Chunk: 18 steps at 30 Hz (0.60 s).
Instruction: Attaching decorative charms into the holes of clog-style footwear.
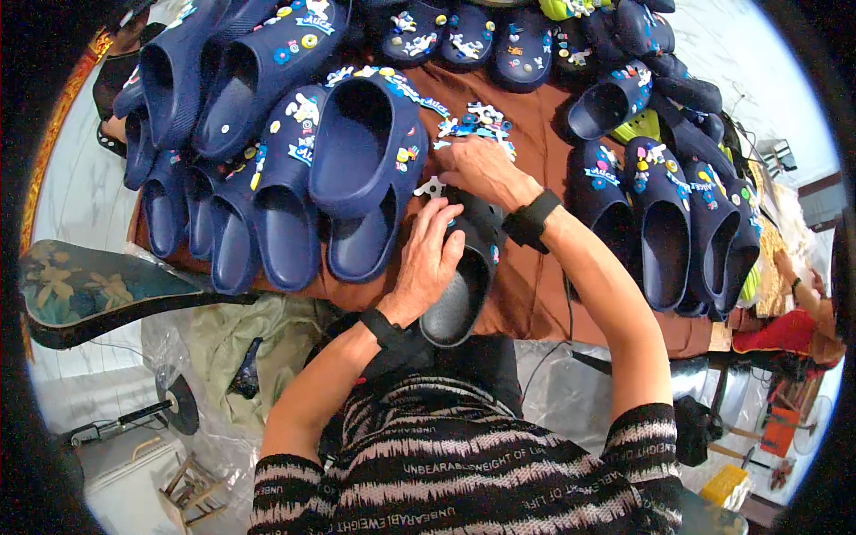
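Note:
A black clog (pixel 456 308) with a dotted insole lies at the table's near edge, heel toward me. My left hand (pixel 426 266) holds it from the left, its fingers along the upper and its thumb over the top. A few small charms sit on the clog's right side. Just beyond my left fingertips is a white charm (pixel 431 187). My right hand (pixel 484 169) reaches past the toe to a pile of loose white, blue and yellow charms (pixel 486 123). Its fingers are bent together; what is between them is hidden.
Navy clogs with charms crowd the left, one clog (pixel 352 152) stacked on another. More clogs (pixel 664 236) stand at the right and along the far side. Brown cloth (pixel 539 294) covers the table. A patterned padded board (pixel 107 290) juts in at left. Another person's hand (pixel 798 276) shows far right.

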Motion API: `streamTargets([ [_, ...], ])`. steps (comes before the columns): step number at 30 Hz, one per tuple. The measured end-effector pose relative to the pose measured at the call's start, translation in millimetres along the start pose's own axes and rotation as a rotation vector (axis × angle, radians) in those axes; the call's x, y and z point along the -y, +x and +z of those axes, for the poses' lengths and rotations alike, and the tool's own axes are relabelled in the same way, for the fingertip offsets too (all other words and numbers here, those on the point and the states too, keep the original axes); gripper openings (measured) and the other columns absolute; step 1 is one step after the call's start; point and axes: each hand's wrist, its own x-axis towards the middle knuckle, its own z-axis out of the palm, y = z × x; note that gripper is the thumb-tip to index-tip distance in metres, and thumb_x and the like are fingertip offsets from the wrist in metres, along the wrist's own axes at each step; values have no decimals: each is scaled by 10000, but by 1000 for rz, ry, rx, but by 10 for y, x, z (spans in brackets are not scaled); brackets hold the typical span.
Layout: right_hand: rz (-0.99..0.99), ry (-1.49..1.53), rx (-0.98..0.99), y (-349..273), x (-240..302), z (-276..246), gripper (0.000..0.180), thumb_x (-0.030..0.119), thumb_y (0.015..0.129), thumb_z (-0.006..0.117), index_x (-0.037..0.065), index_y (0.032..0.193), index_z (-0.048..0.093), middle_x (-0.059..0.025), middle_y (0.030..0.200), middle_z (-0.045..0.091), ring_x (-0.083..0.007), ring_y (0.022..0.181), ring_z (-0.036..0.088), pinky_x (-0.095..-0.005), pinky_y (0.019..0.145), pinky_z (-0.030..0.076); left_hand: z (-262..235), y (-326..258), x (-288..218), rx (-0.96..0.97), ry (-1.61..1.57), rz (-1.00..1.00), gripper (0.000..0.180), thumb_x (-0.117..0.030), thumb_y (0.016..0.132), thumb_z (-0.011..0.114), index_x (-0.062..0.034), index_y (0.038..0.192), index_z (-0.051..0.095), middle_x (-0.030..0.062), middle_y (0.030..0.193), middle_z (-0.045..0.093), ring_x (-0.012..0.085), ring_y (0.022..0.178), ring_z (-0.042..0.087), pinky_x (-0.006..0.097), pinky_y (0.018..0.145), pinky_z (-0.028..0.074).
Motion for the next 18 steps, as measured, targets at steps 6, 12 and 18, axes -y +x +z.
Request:
streamTargets([
  [6, -13, 149, 136, 287, -15, 320, 221, 192, 782, 731, 18, 917, 737, -231, 937, 722, -387, 935, 709, -486, 795, 574, 24, -18, -17, 9, -7, -42, 432, -318, 1035, 452, 4, 1308, 540, 241, 1391, 475, 409, 1323, 452, 443, 1133, 342],
  [12, 62, 204, 304, 340, -67, 278, 235, 171, 795, 726, 22, 977, 719, -242, 983, 716, -403, 955, 702, -492, 812, 565, 9, -9, -12, 11, -2, -16, 396, -280, 1022, 471, 1, 1289, 554, 236, 1380, 486, 414, 1301, 469, 449, 1121, 358],
  [18, 113, 488, -144, 104, -198, -39, 267, 246, 856, 721, 20, 977, 647, -238, 906, 693, -424, 856, 673, -485, 732, 525, 11, 1, -18, 13, -38, -33, 385, -280, 1027, 463, -10, 1282, 565, 237, 1370, 496, 413, 1300, 471, 445, 1124, 352],
])
